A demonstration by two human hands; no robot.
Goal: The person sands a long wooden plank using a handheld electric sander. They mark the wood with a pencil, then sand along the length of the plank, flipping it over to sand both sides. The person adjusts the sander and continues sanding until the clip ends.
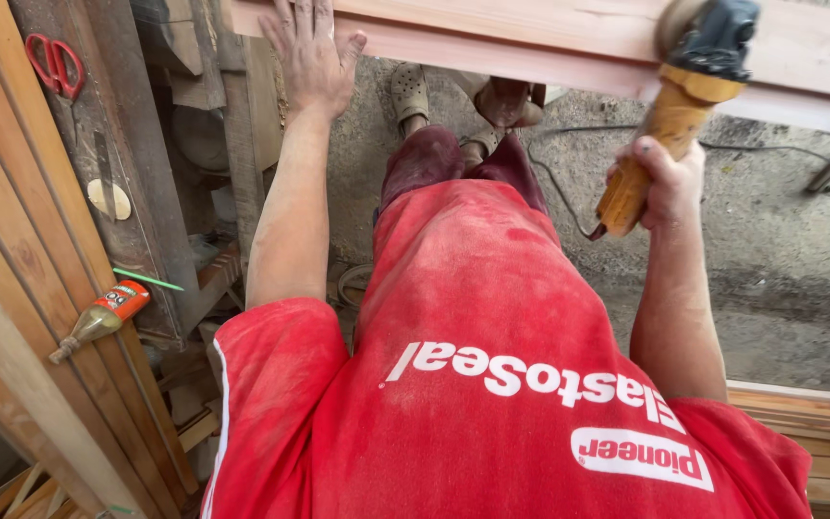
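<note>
Pale wood plank (569, 43) runs across top of view, stiff and prob. heavy, L hand (311, 53) spread flat on it, R hand (670, 183) clenched round yellow grinder (684, 106) handle w/ disc at plank edge; best held mid-handle.

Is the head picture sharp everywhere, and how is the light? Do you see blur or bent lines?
Head view: soft, even daylight, no glare and only faint shadows; the red shirt and left hand are sharp; the grinder in the right hand looks slightly blurred at its disc; the wide lens bends the wooden plank and the boards at the left edge.
</note>
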